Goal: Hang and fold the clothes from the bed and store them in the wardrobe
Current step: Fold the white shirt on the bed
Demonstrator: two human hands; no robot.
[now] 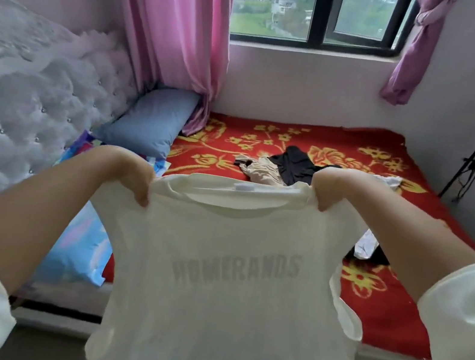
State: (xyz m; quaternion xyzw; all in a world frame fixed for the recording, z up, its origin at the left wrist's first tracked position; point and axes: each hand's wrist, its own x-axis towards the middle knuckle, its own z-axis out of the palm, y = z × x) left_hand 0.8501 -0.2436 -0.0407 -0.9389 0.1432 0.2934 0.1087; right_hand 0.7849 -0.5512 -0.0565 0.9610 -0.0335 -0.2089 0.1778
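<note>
Two hands, left (132, 175) and right (328, 189), held one white shirt (229, 273) between their fingers. Beyond the fingers lay about four more garments: black (296, 163), beige (263, 170), white (393, 182), and white (366, 243). Left of the fingers sat two pillows: grey-blue (151, 120), patterned (76, 243).

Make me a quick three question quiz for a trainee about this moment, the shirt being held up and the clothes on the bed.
1. True or false: only one hand grips the white T-shirt.
2. Where do the left hand and right hand hold it? A) hem B) shoulders C) sleeve cuffs
3. What colour garment lies beside the beige one on the red blanket?

Key: 1. False, both hands grip it. 2. B. 3. Black.
</note>
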